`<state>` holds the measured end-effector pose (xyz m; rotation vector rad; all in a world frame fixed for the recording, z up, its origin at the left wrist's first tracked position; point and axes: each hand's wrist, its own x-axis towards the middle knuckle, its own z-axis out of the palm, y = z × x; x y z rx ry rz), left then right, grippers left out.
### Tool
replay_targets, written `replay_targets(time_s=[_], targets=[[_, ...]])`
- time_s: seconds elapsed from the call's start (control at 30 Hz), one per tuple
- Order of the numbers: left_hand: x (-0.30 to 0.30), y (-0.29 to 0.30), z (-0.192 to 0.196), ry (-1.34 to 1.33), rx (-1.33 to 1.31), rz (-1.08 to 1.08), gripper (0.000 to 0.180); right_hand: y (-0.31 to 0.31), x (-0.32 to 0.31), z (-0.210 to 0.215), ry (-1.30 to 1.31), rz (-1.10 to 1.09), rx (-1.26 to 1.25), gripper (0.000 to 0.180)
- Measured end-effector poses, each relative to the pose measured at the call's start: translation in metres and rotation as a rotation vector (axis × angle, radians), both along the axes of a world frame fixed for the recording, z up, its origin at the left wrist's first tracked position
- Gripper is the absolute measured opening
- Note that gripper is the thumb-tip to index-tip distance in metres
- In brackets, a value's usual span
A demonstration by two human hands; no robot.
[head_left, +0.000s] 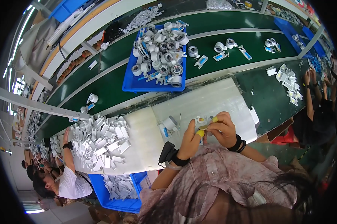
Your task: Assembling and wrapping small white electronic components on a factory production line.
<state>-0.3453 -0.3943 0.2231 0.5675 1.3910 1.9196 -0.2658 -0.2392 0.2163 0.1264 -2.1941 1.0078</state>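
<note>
My left hand (pixel 191 141) and my right hand (pixel 223 130) meet above the pale work mat (pixel 222 95), fingers closed in pinches. Yellow covers sit on some fingertips. Between them is a small white plastic part (pixel 201 120) with brownish and metallic bits; fingers hide much of it, and its exact kind is unclear. Left of my hands, a white round housing (pixel 170 122) lies on the mat, with a flat blue-and-white piece (pixel 164 130) beside it. A thin rod-like tool (pixel 180 124) lies between that housing and my left hand.
A blue bin (pixel 128 86) heaped with round white housings stands on the green conveyor (pixel 207 35). White plastic pieces (pixel 101 140) are piled at left, above another blue bin (pixel 105 203). More white pieces (pixel 289 83) lie right. A co-worker (pixel 73 183) reaches in at left; others work far right.
</note>
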Motion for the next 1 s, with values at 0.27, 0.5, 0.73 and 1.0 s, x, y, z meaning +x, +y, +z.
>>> replay_targets(time_s=[0.27,0.5,0.73,1.0], targets=[[0.002,-0.002,0.005,0.138,-0.071,-0.070,0.021,-0.001,0.000,0.006,0.015,-0.029,-0.003,0.021],[0.004,-0.001,0.008,0.162,-0.088,-0.068,0.020,0.001,0.002,0.001,0.013,-0.037,-0.025,0.021],[0.007,-0.003,0.000,0.054,0.051,-0.042,0.025,0.001,0.001,0.007,-0.011,-0.013,-0.030,0.023],[0.010,-0.004,-0.003,0.188,-0.040,-0.009,0.026,0.000,0.000,0.004,-0.017,-0.014,-0.022,0.025]])
